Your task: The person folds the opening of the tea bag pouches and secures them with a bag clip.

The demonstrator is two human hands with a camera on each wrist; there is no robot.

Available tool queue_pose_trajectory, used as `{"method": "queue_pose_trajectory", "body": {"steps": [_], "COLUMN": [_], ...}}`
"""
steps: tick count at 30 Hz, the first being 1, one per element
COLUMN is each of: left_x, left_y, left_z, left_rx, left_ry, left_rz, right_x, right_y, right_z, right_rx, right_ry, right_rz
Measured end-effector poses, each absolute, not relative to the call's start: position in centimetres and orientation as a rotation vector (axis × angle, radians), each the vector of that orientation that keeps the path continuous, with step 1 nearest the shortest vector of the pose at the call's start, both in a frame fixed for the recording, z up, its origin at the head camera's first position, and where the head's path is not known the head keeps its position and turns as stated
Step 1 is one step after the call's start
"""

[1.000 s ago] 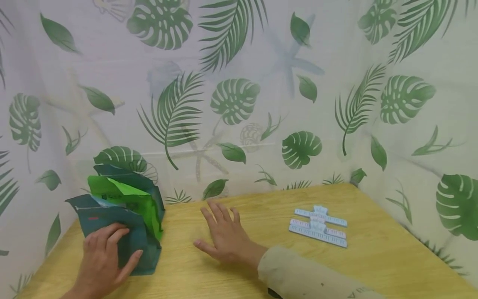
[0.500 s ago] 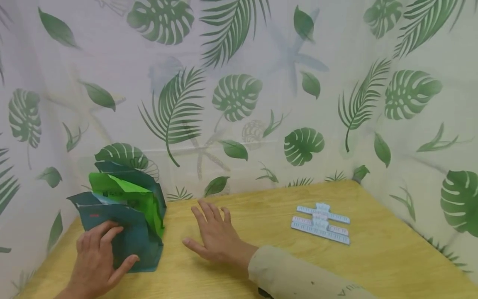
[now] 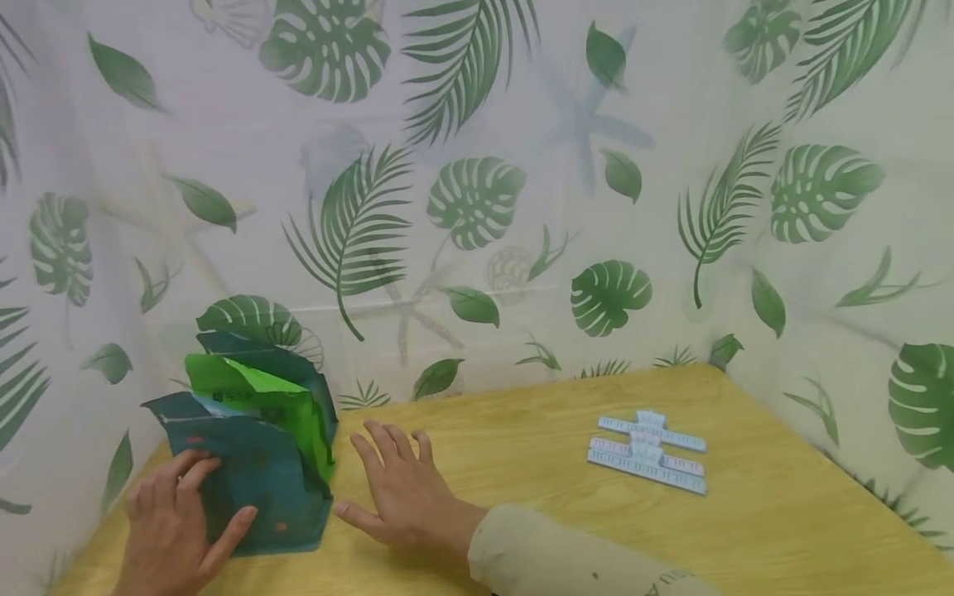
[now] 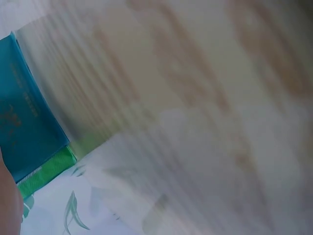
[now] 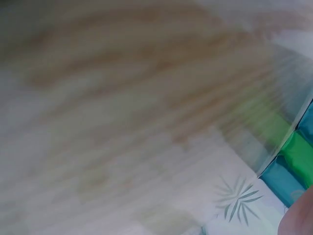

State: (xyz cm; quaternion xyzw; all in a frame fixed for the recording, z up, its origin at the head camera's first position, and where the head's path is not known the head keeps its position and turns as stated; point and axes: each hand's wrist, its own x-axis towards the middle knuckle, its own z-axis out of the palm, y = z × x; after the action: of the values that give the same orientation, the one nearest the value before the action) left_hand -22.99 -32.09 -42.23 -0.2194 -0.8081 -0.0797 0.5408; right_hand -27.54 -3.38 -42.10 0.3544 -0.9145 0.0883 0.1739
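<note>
Three upright pouches stand close together at the table's left: a dark teal front pouch (image 3: 261, 488), a bright green pouch (image 3: 246, 397) in the middle and a teal rear pouch (image 3: 291, 366). My left hand (image 3: 170, 523) is at the front pouch's left face, fingers loosely bent and thumb spread, gripping nothing. To the right of the pouches my right hand (image 3: 406, 492) reaches over the table with fingers spread and nothing in them. The left wrist view shows a teal pouch (image 4: 27, 112) with the green edge (image 4: 49, 169) below it.
Light blue and pink bag clips (image 3: 647, 455) with ruler-like bars lie grouped on the right of the wood-grain table (image 3: 522, 463). A white leaf-print sheet (image 3: 462, 124) hangs behind and along both sides.
My right hand has moved left, closer to the pouches. My left hand has slid left across the front pouch, baring more of its face. The pouches and clips stay put.
</note>
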Motion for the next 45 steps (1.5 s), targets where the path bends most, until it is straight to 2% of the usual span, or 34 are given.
{"method": "queue_pose_trajectory", "body": {"steps": [10, 19, 29, 45], "left_x": [-22.3, -21.8, -22.5, -22.8], "left_y": [-32.6, -33.5, -34.7, -33.4], "left_z": [-41.5, -42.8, -43.8, -44.1], "left_rx": [-0.239, 0.014, -0.134, -0.184], "left_ry": [-2.027, -2.345, -2.469, -2.448], "left_rz": [-0.185, -0.295, -0.351, -0.412], "right_x": [-27.4, -26.7, -26.3, -26.1], "right_y": [-5.4, -6.9, -7.9, -7.3], "right_z": [-41.5, -42.0, -42.0, -42.1], "right_rx": [1.051, 1.074, 1.072, 1.022], "right_ry": [-2.632, -2.605, -2.529, -2.508], "right_rz": [0.273, 0.154, -0.134, -0.177]}}
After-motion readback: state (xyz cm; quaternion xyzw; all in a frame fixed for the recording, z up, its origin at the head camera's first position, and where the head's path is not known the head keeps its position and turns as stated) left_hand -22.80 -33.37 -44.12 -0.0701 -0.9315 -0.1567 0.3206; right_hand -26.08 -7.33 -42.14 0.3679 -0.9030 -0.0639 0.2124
